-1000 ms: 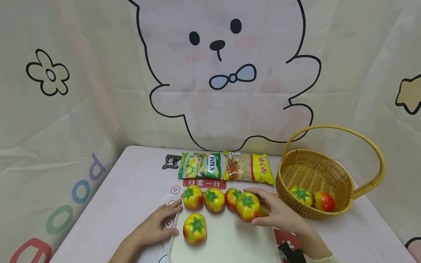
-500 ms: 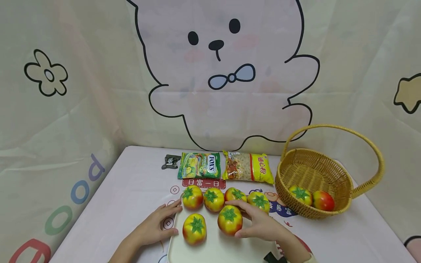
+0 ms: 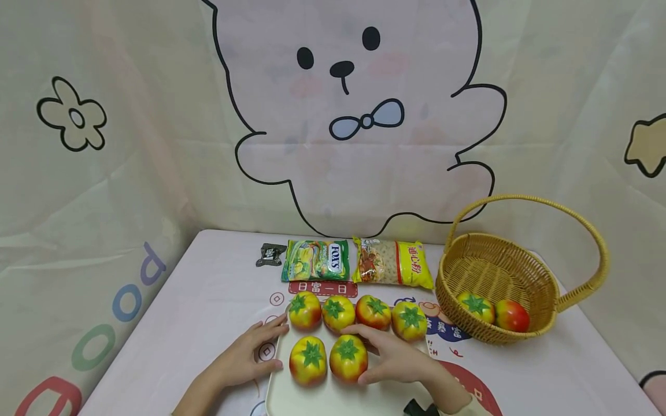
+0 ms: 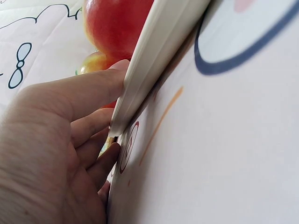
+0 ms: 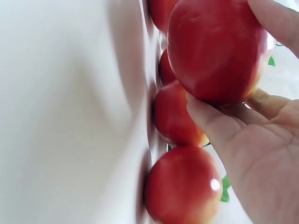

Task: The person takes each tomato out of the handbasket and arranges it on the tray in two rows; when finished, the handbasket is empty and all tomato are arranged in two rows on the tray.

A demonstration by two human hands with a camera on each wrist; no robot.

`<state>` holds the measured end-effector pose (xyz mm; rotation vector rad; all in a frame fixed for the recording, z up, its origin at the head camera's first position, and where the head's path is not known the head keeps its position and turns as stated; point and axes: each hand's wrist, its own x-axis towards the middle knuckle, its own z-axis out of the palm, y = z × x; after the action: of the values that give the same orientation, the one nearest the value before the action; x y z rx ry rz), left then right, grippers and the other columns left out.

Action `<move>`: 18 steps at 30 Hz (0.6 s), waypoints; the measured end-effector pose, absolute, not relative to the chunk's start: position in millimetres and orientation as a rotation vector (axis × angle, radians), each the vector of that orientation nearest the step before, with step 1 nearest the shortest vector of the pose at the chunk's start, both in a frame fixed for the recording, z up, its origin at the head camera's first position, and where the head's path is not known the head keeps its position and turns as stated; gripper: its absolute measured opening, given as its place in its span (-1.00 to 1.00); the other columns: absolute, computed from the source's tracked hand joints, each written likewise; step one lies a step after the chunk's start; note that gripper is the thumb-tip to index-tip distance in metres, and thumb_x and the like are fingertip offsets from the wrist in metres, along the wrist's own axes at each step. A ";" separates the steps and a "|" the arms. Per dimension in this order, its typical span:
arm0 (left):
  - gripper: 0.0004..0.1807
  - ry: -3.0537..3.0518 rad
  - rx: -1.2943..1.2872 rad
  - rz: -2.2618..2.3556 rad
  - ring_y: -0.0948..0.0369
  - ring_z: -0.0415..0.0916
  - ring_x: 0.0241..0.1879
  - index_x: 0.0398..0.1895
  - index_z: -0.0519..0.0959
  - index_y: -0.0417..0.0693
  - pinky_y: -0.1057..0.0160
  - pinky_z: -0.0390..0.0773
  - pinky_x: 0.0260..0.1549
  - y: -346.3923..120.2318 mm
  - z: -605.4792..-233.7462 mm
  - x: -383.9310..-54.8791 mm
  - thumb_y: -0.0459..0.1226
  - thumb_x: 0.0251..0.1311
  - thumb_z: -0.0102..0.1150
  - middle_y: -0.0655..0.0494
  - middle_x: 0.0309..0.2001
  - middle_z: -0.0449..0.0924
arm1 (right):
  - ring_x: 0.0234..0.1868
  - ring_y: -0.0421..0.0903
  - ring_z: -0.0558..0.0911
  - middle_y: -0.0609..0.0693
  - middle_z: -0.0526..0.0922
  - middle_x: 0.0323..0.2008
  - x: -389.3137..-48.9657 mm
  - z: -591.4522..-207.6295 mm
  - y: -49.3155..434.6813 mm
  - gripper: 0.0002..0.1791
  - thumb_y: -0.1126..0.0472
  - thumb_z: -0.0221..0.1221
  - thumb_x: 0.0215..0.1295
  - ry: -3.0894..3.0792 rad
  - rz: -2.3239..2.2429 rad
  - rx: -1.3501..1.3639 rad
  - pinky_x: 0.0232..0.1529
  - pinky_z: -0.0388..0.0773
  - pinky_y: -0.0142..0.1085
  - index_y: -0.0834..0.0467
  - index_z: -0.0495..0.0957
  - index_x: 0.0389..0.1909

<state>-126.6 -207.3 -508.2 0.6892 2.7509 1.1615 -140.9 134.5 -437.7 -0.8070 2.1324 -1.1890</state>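
Observation:
My right hand (image 3: 392, 358) grips a red and yellow tomato (image 3: 348, 358) with a green star-shaped leaf cap. In the right wrist view, thumb and fingers are on opposite sides of this tomato (image 5: 215, 51), and a gap shows between it and the tray. Just left of it on the cream tray (image 3: 374, 398) is another tomato (image 3: 308, 361). Several similar tomatoes line the tray's far side, one at the left end (image 3: 304, 311). My left hand (image 3: 244, 355) rests against the tray's left rim (image 4: 145, 60), fingers spread and thumb at the edge.
A wicker basket (image 3: 494, 277) with a tall handle stands at the right, two tomatoes (image 3: 512, 316) inside. Along the table's back lie a small black packet (image 3: 270, 255), a green FOX'S candy bag (image 3: 315, 260) and a yellow pasta bag (image 3: 392, 263).
My right hand has carried its tomato from the tray's far right, leftward and nearer to me, beside the front-left tomato. The left hand has stayed at the rim.

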 end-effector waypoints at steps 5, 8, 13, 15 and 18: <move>-0.34 2.817 0.779 1.132 0.11 0.21 0.38 0.24 0.46 0.12 0.12 -0.03 0.36 -207.8 -511.9 -126.7 0.04 0.00 0.32 0.20 0.40 0.25 | 0.28 -0.17 0.34 -0.13 0.39 0.26 -141.1 -443.5 128.3 -0.26 0.04 0.34 0.08 2.106 -1.188 -0.860 0.33 0.32 -0.23 0.00 0.29 0.31; -0.34 2.842 0.804 1.119 0.09 0.23 0.36 0.23 0.47 0.11 0.05 0.02 0.35 -208.2 -512.6 -126.9 0.04 0.01 0.31 0.16 0.39 0.26 | 0.29 -0.19 0.33 -0.12 0.38 0.27 -140.8 -447.3 125.5 -0.25 0.05 0.34 0.09 2.090 -1.201 -0.877 0.35 0.29 -0.27 0.03 0.28 0.32; -0.33 2.805 0.751 1.126 0.09 0.20 0.38 0.25 0.45 0.14 -0.07 0.00 0.35 -208.4 -511.5 -127.6 0.08 0.01 0.29 0.20 0.40 0.24 | 0.31 -0.15 0.31 -0.09 0.37 0.28 -139.4 -450.5 123.0 -0.22 0.03 0.34 0.08 2.103 -1.191 -0.864 0.38 0.24 -0.22 0.02 0.25 0.33; -0.32 2.789 0.727 1.130 0.10 0.18 0.39 0.25 0.45 0.16 -0.07 -0.02 0.35 -208.1 -510.8 -127.5 0.10 0.01 0.28 0.24 0.41 0.22 | 0.32 -0.13 0.31 -0.08 0.37 0.28 -138.9 -451.4 122.1 -0.21 0.01 0.34 0.07 2.128 -1.173 -0.862 0.39 0.22 -0.17 0.00 0.25 0.34; -0.32 2.785 0.719 1.135 0.11 0.18 0.39 0.25 0.45 0.17 0.00 -0.05 0.35 -208.0 -510.2 -127.3 0.10 0.00 0.28 0.26 0.41 0.22 | 0.32 -0.12 0.31 -0.07 0.36 0.30 -139.2 -452.8 120.6 -0.19 0.00 0.35 0.05 2.155 -1.156 -0.855 0.40 0.21 -0.13 -0.02 0.25 0.34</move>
<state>-127.3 -208.0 -510.2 0.7186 2.7852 1.1350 -139.2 120.6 -452.8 -0.8551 2.1551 -1.1563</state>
